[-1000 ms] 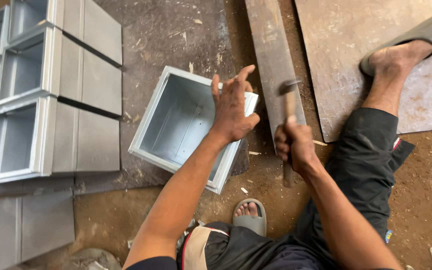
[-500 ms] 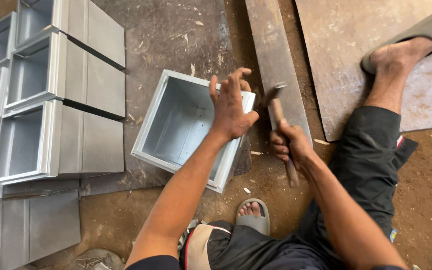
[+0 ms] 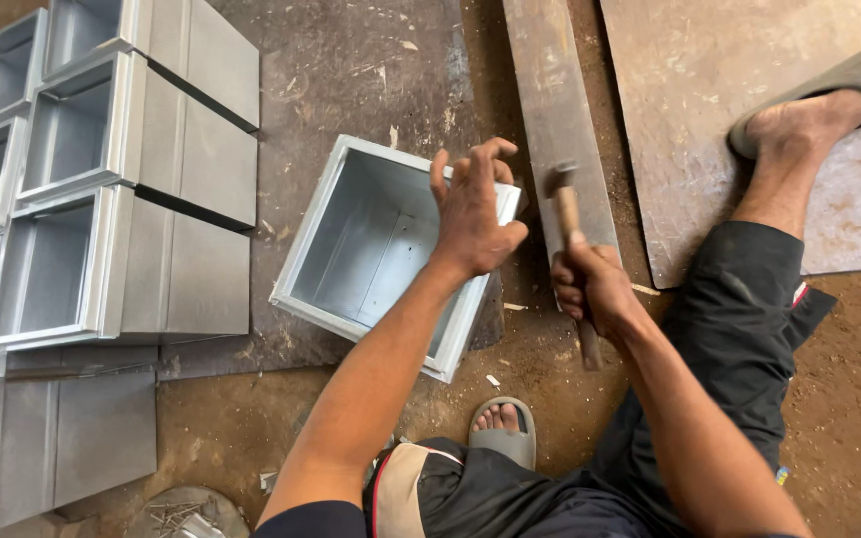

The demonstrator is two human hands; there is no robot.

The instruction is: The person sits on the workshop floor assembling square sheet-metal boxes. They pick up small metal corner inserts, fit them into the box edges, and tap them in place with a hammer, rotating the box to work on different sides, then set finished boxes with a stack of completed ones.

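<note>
An open square sheet-metal box (image 3: 371,249) lies on the ground in front of me. My left hand (image 3: 472,209) rests on its right rim with the fingers spread, steadying the box. My right hand (image 3: 590,289) grips the wooden handle of a hammer (image 3: 565,204), whose metal head points up just to the right of the box's corner, above a long metal strip (image 3: 555,110). The hammer head is close to the rim but apart from it.
Several finished metal boxes (image 3: 102,189) are stacked in rows at the left. A large rusty metal sheet (image 3: 749,120) lies at the upper right under my sandalled foot (image 3: 829,100). My other foot (image 3: 502,428) sits below the box. A round tin of nails (image 3: 176,513) is at the bottom left.
The hammer has swung from right of the strip toward the box's rim and back up a little. My left hand has stayed on the rim, fingers shifting slightly.
</note>
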